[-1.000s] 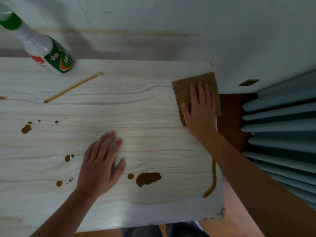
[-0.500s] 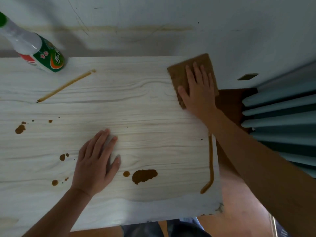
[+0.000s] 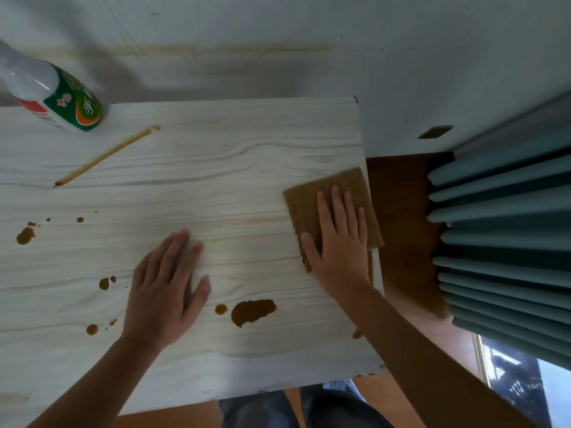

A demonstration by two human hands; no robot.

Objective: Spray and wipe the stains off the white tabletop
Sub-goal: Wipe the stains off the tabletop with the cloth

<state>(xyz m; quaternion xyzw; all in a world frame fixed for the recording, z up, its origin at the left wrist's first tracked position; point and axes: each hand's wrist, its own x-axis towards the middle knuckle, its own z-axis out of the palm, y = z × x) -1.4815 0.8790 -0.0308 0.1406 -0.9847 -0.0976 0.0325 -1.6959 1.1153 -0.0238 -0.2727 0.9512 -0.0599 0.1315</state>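
the right hand [image 3: 340, 242] presses flat on the cloth [image 3: 306, 205], fingers straight. the large stain [image 3: 251, 312] lies left of the cloth, toward the person.

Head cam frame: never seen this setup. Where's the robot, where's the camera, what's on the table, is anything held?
There is no robot here. A person works with two bare hands, and the single picture comes from a wide-angle camera worn on their head, looking forward and down.

The surface is a pale wood-grain tabletop. On it are brown stains: a large blotch near the front, a long thin streak towards the back, and drops at the left. A spray bottle stands at the far left corner.

The right hand presses flat on a brown cloth near the table's right edge. The left hand rests flat on bare tabletop. Neither hand grips anything. A pleated curtain hangs at the right.
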